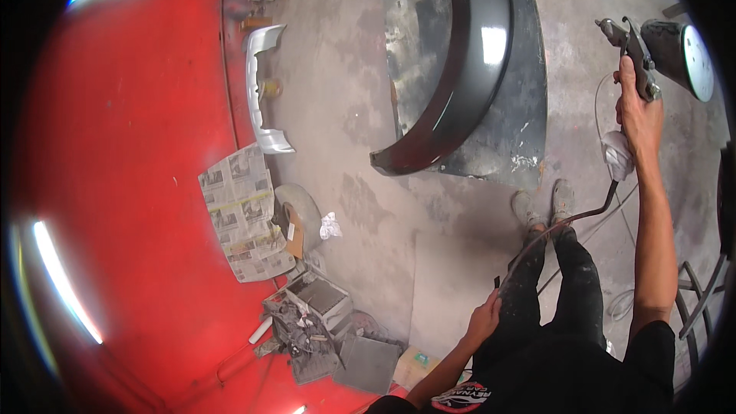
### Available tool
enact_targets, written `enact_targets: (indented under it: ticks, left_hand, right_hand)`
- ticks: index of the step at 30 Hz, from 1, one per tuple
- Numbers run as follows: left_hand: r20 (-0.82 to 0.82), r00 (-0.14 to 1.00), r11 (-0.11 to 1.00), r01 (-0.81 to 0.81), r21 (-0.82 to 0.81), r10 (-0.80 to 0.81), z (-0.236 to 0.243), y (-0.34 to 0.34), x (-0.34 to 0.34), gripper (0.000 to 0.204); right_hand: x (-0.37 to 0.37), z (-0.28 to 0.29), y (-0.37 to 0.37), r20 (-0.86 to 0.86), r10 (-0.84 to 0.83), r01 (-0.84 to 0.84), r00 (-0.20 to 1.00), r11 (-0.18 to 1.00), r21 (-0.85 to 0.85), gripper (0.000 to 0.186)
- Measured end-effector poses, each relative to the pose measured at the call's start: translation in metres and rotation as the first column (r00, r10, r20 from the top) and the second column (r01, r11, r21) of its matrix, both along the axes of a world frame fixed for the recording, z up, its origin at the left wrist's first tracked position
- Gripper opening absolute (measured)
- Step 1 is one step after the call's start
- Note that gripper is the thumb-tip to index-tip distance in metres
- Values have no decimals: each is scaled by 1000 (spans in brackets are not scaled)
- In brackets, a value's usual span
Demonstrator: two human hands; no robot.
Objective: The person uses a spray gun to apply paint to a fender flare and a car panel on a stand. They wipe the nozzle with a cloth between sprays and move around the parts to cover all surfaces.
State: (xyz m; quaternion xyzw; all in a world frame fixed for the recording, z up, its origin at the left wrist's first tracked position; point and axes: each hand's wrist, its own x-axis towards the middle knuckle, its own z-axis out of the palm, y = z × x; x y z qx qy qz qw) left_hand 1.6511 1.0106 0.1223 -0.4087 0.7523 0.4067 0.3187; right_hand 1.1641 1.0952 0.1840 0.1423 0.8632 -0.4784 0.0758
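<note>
My right hand is raised at the right, wrapped round the handle of a spray gun. The gun carries a dark cup with a pale round end. White crumpled wrapping covers the bottom of the handle, where a dark air hose hangs off. Lower down, beside my leg, my left hand is closed on that same hose. Ahead, left of the gun and apart from it, a glossy black curved car body panel rests over a larger dull dark panel.
A red wall runs along the left. By it are a silver bumper, a newspaper-covered panel, a tire and a pile of dusty boxes and parts. Dark metal stand legs are at the right.
</note>
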Motion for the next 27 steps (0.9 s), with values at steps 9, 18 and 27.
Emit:
enact_targets:
  ticks: [9, 18, 27]
  left_hand:
    - [12, 999, 999, 40, -5, -40, -13, 34, 19, 38]
    - [35, 994, 992, 100, 81, -103, 12, 49, -8, 40]
    - [-30, 998, 998, 52, -33, -53, 30, 50, -59, 40]
  right_hand:
    - [114, -48, 3, -47, 534, -536, 844, 836, -122, 35]
    - [75, -25, -8, 41, 869, -731, 493, 439, -523, 56]
    - [-87, -21, -13, -190, 310, -300, 931, 950, 83, 60]
